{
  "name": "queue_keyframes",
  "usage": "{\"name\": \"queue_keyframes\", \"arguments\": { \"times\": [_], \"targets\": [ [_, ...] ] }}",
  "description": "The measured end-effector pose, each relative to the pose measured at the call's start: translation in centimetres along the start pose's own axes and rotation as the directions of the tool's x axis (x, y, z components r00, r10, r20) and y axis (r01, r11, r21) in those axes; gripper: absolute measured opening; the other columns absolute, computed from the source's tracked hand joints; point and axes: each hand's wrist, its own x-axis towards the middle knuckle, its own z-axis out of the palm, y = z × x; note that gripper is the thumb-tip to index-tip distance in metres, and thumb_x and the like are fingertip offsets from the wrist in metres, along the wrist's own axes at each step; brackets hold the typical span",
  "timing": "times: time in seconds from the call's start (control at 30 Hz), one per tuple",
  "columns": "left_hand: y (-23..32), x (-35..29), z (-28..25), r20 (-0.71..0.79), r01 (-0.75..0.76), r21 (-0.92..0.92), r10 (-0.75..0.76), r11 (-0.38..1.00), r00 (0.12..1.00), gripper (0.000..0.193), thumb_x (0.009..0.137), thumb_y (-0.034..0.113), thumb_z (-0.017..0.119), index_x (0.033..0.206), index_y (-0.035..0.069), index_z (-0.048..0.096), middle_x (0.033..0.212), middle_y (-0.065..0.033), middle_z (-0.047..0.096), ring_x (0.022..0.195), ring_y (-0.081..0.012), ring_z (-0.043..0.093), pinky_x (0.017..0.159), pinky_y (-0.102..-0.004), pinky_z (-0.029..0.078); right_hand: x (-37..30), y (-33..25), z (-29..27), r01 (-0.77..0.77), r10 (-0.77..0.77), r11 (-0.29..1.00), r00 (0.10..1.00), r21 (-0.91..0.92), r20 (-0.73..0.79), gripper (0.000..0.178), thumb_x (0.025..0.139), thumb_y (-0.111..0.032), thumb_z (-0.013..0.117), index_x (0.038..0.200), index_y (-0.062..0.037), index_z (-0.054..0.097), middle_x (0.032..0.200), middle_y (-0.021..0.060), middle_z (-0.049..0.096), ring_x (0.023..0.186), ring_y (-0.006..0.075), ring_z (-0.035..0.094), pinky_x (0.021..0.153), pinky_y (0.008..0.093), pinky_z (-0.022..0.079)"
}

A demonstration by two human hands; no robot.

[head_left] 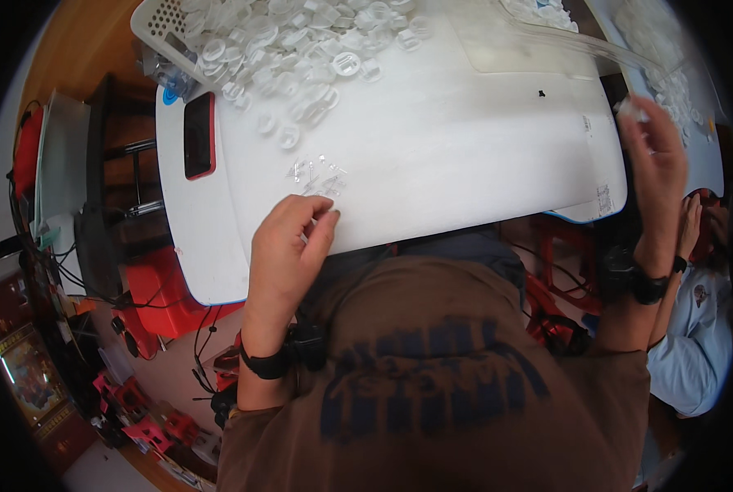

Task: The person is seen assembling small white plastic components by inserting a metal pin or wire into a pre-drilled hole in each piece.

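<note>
My left hand [288, 246] rests at the near edge of the white table, fingers curled and thumb tip close to the forefinger. Whatever may be between them is too small to make out. Just beyond its fingertips lie several small clear plastic pieces [321, 176]. Out past the table's right edge, my right hand [657, 152] is closed around a small whitish plastic piece [631, 111], partly hidden by the fingers. Farther back, a large heap of round translucent plastic parts [301, 49] spreads from a white perforated basket [165, 41], with a few loose ones nearer me.
A phone with a red edge [200, 135] lies at the table's left. A clear tray [538, 49] sits at the back right, and a small black bit [542, 93] before it. At right, a person in a light blue shirt [694, 353] sits close by. Red stools [157, 291] stand around.
</note>
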Motion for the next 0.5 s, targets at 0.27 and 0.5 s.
{"name": "queue_keyframes", "arguments": {
  "times": [0.27, 0.5],
  "targets": [
    [-1.6, -0.1, -0.9, -0.105, 0.091, -0.054, -0.096, 0.994, 0.99, 0.014, 0.085, 0.009, 0.062, 0.092, -0.003, 0.063, 0.079, -0.0109, 0.061, 0.064, -0.0169, 0.054, 0.059, -0.0281, 0.044, 6.7, -8.9, 3.3, 0.332, -0.286, 0.916, 0.934, 0.225, -0.214, 0.026, 0.087, -0.016, 0.065, 0.11, -0.0036, 0.064, 0.107, 0.0067, 0.065, 0.096, 0.0153, 0.06, 0.083, 0.0271, 0.047],
    [-2.7, 0.0, -2.1, -0.142, 0.164, -0.112, -0.179, 0.98, 0.974, 0.016, 0.087, 0.01, 0.06, 0.094, -0.004, 0.064, 0.082, -0.0071, 0.061, 0.072, -0.012, 0.053, 0.066, -0.0244, 0.043, 4.8, -17.6, 15.0, 0.453, -0.5, 0.864, 0.825, 0.22, 0.265, 0.033, 0.08, -0.006, 0.061, 0.112, 0.0006, 0.058, 0.109, 0.0227, 0.059, 0.101, 0.0393, 0.056, 0.087, 0.0397, 0.047]
  ]
}}
